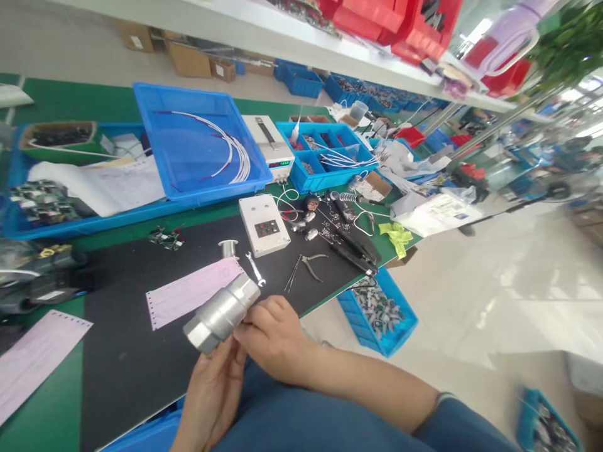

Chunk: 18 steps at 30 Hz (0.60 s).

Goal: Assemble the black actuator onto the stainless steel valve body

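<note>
A silver metal cylinder (220, 312) with stepped rings is held over the near edge of the black mat (127, 351). My left hand (211, 392) supports it from below with fingers up along its lower end. My right hand (276, 336) is closed around the cylinder's right end, knuckles up. A pink printed sheet (191, 292) lies on the mat just behind the cylinder. A small spanner (255, 269) and a short metal fitting (228, 247) lie a little farther back.
A white control box (264, 224), pliers (308, 265), black tools (355, 242) and springs lie on the bench. Blue trays (198, 147) with white wires stand behind. A blue bin of metal parts (379, 311) sits off the bench edge at right. Another pink sheet (32, 355) lies left.
</note>
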Tool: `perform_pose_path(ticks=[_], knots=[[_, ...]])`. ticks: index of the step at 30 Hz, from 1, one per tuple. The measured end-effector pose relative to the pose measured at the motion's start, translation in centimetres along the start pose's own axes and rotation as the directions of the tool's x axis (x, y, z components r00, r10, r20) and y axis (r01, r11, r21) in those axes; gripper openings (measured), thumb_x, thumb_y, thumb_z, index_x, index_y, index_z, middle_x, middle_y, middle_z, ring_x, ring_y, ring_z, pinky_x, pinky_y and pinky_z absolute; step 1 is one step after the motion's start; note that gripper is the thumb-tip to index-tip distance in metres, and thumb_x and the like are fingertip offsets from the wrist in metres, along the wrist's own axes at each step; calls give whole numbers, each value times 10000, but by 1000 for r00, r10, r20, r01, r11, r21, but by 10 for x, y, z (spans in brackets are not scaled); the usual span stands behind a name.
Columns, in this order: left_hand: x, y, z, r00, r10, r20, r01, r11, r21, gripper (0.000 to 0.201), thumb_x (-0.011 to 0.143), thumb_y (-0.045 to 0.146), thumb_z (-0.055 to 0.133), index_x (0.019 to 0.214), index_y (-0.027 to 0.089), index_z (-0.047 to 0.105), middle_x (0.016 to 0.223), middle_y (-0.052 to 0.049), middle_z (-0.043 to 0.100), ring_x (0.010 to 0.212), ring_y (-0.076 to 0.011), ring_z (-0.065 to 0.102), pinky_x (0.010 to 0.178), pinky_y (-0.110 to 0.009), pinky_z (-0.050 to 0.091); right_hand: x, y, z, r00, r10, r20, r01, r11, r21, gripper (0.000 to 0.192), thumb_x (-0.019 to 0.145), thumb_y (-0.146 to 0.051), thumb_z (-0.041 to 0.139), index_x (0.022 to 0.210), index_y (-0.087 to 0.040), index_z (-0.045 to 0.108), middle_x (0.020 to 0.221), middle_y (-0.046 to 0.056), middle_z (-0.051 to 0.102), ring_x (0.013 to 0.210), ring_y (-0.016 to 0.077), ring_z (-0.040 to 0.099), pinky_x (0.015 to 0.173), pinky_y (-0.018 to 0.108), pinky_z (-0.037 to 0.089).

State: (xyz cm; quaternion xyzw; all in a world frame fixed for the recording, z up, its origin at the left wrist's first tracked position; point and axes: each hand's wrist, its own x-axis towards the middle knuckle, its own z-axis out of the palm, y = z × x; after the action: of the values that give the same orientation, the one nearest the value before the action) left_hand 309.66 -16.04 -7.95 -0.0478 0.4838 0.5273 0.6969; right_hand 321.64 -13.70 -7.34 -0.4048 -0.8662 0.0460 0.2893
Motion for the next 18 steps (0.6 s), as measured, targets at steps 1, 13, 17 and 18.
perform_pose_path(ticks=[1,13,17,18], knots=[[1,-4,3,1000,-9,-10,9,1000,-4,399,419,185,859,759,158,653,751,17,644,690,-83,588,616,-132,532,-3,6,-5,998,-32,50,33,999,-7,163,919,-202,443,889,-147,593,842,26,576,763,162,455,667,325,369],[15,-55,41,988,-75,-131,92,988,127,311,459,154,828,730,117,680,822,-62,704,914,-272,641,780,-337,580,-100,135,-66,671,738,67,-565,451,691,296,854,-350,563,1116,-214,596,1031,57,601,954,174,559,832,304,483],[16,-69,45,992,-27,-127,50,982,183,421,490,210,837,880,172,683,881,-45,712,957,-275,634,793,-333,580,-176,249,-85,-187,897,401,-226,-436,871,55,820,-157,548,776,-129,565,697,31,592,564,97,577,530,165,514],[15,-73,47,990,-16,-143,43,981,191,453,480,246,846,897,180,680,880,-46,712,959,-280,634,770,-321,584,-192,272,-89,-201,878,433,-185,-469,864,123,834,-134,500,714,-128,529,639,22,566,510,88,562,487,150,504]])
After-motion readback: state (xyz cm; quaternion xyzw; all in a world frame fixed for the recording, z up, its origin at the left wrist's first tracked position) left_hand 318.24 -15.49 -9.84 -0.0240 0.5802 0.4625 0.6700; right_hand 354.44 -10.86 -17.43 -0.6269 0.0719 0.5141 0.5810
